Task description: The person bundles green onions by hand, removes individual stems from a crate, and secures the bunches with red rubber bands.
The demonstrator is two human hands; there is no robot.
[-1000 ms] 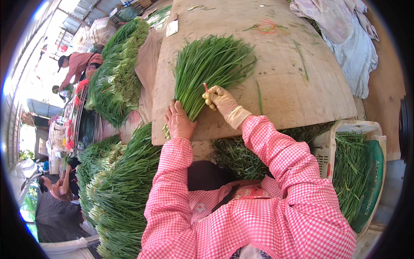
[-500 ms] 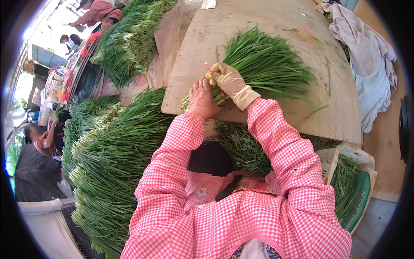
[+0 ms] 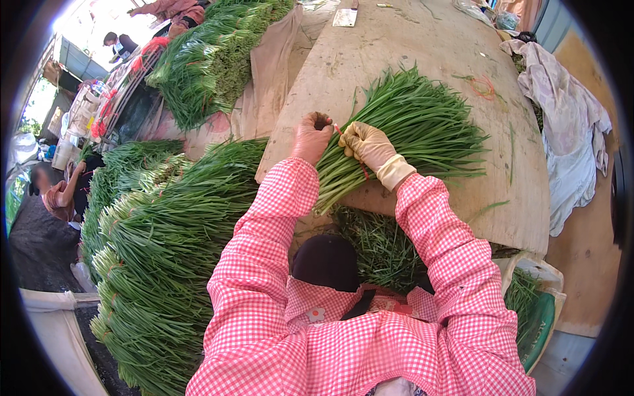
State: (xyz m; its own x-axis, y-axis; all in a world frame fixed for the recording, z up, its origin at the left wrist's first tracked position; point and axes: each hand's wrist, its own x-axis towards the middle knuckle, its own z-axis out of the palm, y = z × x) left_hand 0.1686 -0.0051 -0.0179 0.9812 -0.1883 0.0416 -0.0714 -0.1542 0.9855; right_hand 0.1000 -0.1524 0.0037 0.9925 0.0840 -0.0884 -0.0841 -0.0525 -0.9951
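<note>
Between both hands, a bunch of chives point(image 3: 403, 132) lies on the tabletop point(image 3: 422, 39); left hand point(image 3: 312, 137) and gloved right hand point(image 3: 367, 144) have fingers closed on a red band point(image 3: 338, 130) around its stems.

A small, pale rectangular card or label point(image 3: 345, 17) lay flat near the far edge of the wooden board point(image 3: 422, 39), beyond the greens, with faint dark markings too small to make out. At the lower right, a white sack or bag point(image 3: 536, 269) with a green lining stood open beside the board's near corner, its rim folded outward and green stalks showing inside. At the far left, a row of small pale containers point(image 3: 79, 115) stood along a stall edge, too blurred to tell apart. No screens or signs showed.
</note>
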